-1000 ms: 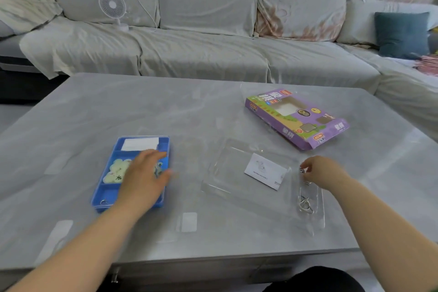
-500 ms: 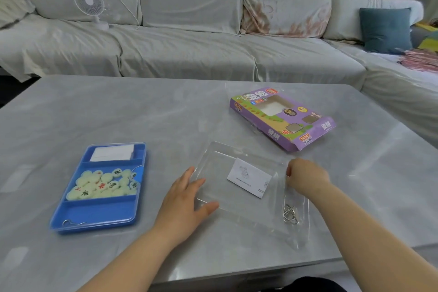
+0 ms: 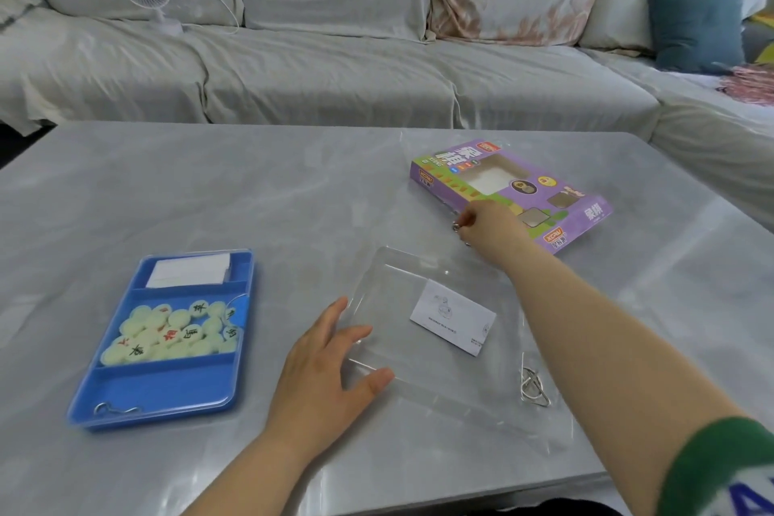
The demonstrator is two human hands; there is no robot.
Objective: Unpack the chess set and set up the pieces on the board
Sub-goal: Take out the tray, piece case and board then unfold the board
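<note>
Your left hand (image 3: 331,373) lay flat, fingers spread, on the near-left edge of the clear lid (image 3: 398,289). Left of it, the blue tray (image 3: 167,392) held the pale chess pieces (image 3: 176,333) in its middle compartment. Farther out, your right hand (image 3: 490,224) pinched a small metal ring (image 3: 457,227) by the purple box (image 3: 582,201).

There is one blue tray (image 3: 167,394), one clear lid (image 3: 419,369), one purple box (image 3: 594,214) and one loose white card (image 3: 452,316). At least three wire loops (image 3: 534,388) show. The round chess pieces (image 3: 176,333), heaped, number roughly twenty.
</note>
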